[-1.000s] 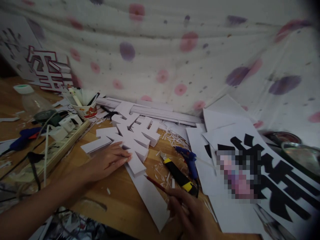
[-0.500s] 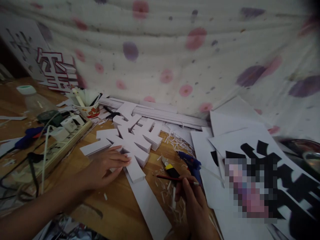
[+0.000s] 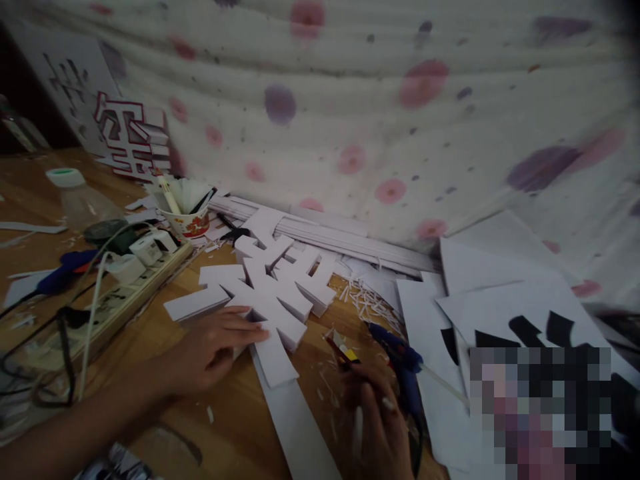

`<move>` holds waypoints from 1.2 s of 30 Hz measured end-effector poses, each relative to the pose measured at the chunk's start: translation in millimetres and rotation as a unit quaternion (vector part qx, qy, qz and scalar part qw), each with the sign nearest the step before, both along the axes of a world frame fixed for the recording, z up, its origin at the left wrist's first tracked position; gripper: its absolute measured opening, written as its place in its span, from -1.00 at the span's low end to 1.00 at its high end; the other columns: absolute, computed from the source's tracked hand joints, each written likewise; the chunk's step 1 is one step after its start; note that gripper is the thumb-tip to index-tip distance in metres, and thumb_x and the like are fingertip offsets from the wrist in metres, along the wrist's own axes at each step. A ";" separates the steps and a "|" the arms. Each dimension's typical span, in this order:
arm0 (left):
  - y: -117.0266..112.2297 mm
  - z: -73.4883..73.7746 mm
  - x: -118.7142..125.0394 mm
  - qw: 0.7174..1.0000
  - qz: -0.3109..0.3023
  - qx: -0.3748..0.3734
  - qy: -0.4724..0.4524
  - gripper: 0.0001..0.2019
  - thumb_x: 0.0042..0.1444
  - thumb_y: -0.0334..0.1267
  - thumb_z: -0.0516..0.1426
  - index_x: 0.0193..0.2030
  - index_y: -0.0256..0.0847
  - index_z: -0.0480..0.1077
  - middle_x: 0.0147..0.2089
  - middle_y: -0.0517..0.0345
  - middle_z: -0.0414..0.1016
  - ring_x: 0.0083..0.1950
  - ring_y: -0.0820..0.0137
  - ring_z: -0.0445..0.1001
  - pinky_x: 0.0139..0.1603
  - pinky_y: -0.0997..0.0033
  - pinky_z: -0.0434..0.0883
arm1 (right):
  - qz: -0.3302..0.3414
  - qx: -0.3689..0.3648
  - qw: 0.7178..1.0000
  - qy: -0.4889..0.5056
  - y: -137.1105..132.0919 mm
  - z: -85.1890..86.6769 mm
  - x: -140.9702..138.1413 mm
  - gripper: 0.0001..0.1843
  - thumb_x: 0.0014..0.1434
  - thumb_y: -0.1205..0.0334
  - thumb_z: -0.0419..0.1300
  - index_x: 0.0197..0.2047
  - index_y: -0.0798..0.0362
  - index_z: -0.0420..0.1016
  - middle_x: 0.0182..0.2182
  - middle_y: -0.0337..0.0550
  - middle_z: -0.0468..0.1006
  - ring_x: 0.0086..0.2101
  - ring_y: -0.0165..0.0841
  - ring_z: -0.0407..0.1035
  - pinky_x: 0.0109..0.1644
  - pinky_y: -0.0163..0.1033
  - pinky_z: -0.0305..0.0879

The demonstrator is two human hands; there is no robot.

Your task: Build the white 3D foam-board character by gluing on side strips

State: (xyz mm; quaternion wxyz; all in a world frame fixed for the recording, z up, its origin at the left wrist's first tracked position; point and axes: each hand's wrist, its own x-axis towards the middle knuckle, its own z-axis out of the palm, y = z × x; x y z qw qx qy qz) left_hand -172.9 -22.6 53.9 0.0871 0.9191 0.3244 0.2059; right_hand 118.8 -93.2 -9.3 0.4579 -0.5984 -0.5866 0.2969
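A white foam-board character (image 3: 273, 293) lies on the wooden table (image 3: 235, 427). My left hand (image 3: 213, 347) rests on its lower left part, fingers flat and stretched out. My right hand (image 3: 375, 420) is closed round a thin red pencil (image 3: 334, 348), just right of a long white strip (image 3: 295, 413) that runs from under the character toward me. A yellow-and-black utility knife (image 3: 347, 350) and a blue glue gun (image 3: 403, 360) lie right beside that hand.
White sheets with black characters (image 3: 520, 313) cover the right side. At the left are a power strip (image 3: 120, 293), cables, a second blue glue gun (image 3: 65, 270), a plastic bottle (image 3: 83, 203) and a cup of tools (image 3: 185, 213). A spotted cloth (image 3: 350, 113) hangs behind. Paper scraps litter the table.
My right hand has moved up from the near edge with the pencil toward the knife. The view has shifted left and down. My left hand has stayed on the character.
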 end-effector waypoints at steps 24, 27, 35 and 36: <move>-33.5 -0.8 18.7 0.996 0.046 0.055 0.049 -0.55 0.10 -0.30 0.03 0.16 -0.25 0.24 0.13 -0.03 0.39 0.16 0.23 0.32 0.24 0.14 0.20 | -0.028 0.024 0.990 0.138 61.1 78.0 -35.3 -0.71 0.14 -0.05 0.12 -0.31 0.03 0.35 -0.62 -0.37 0.32 -0.57 -0.49 0.21 -0.49 -0.40 0.16; -31.4 -2.2 19.8 0.994 0.049 0.081 0.052 -0.56 0.11 -0.23 0.04 0.14 -0.28 0.26 0.10 -0.03 0.42 0.12 0.24 0.36 0.18 0.21 0.26 | 0.027 0.022 0.989 0.143 89.7 100.9 -55.1 -0.68 0.10 -0.05 0.15 -0.39 0.05 0.37 -0.64 -0.37 0.29 -0.58 -0.50 0.17 -0.50 -0.40 0.14; -13.2 -55.6 20.8 0.974 0.042 0.224 0.012 -0.68 0.15 -0.30 0.00 0.01 -0.33 0.35 -0.07 0.06 0.53 0.01 0.33 0.41 0.09 0.35 0.29 | 0.157 -0.030 0.982 0.097 133.1 93.3 -90.7 -0.60 0.20 -0.07 0.00 -0.42 0.07 0.39 -0.65 -0.33 0.30 -0.60 -0.49 0.19 -0.53 -0.38 0.15; -12.7 -61.2 20.5 0.970 0.043 0.241 0.004 -0.71 0.14 -0.33 0.01 -0.01 -0.32 0.37 -0.09 0.08 0.54 0.01 0.34 0.41 0.10 0.37 0.28 | 0.166 -0.028 0.982 0.080 133.7 91.6 -91.9 -0.62 0.22 -0.05 -0.02 -0.39 0.06 0.38 -0.63 -0.32 0.30 -0.59 -0.49 0.20 -0.51 -0.38 0.16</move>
